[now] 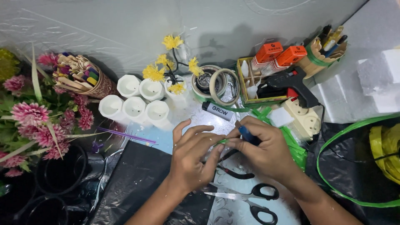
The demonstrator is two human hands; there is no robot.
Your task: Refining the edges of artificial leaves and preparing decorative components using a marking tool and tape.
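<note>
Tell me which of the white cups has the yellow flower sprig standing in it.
The white cup at the right end of the back row, next to the tape rolls. The yellow flower sprig rises from it; the other five cups show only open mouths.

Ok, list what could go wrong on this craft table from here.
1. The scissors lie open just below the right hand and left hand; a wrist drawn back might catch a blade.
2. The black glue gun sits by the socket block behind the hands; if hot, reaching past it could burn.
3. The white cups stand close together by the left hand; a nudge might topple them and the yellow flower sprig.
</note>
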